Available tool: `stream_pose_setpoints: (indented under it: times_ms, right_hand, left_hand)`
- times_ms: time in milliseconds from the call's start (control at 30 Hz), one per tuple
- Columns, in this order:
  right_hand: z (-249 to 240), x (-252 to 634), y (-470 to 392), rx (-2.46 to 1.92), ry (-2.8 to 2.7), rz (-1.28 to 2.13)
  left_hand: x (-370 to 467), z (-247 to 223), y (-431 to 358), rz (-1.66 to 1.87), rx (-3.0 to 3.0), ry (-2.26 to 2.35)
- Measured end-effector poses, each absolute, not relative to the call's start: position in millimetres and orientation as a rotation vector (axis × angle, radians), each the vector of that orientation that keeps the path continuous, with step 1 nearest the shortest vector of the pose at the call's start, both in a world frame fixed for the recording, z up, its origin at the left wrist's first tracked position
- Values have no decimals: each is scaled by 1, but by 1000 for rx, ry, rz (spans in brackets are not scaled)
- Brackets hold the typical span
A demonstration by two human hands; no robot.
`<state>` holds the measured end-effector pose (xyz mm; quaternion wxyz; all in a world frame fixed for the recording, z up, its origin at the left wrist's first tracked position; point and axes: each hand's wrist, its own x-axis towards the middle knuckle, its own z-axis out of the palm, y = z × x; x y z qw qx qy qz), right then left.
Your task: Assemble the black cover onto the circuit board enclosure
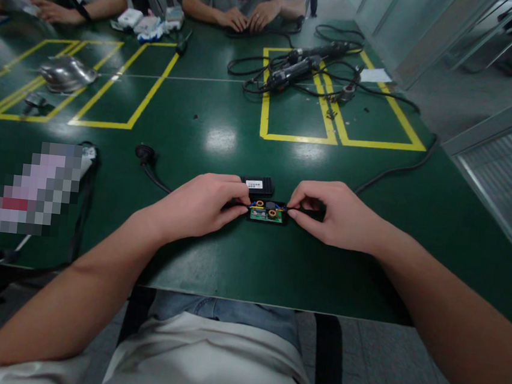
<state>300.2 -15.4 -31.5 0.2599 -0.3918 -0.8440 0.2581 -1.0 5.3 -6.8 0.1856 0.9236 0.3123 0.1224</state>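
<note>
A small green circuit board (267,213) with copper coils and coloured wires lies in a black case tray on the green table. At its left end, my left hand (212,204) pinches the cable end by the blue and yellow wires. My right hand (330,214) pinches the black cable at the right end of the case, thumb and forefinger together. Just behind the board rests a black cover (260,186) with a white label, partly behind my left fingers. A black plug (145,153) on a cable lies to the left of my left hand.
Black tools with tangled cables (294,72) lie on the yellow-taped squares at the back right. A shiny metal part (67,73) sits at the left, with a blurred-out packet (34,189) nearer. Two people sit across the green table (195,162).
</note>
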Motion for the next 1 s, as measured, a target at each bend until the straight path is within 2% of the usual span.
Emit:
stream_pose_setpoints:
  times_ms: [433,1000]
  right_hand:
    - [-29,300,-15,-1109,-2283,805]
    - [-31,303,-12,-1124,-2316,766]
  left_hand:
    - [-2,-6,5,373,2620,869]
    - [-4,-2,7,287,2821,823]
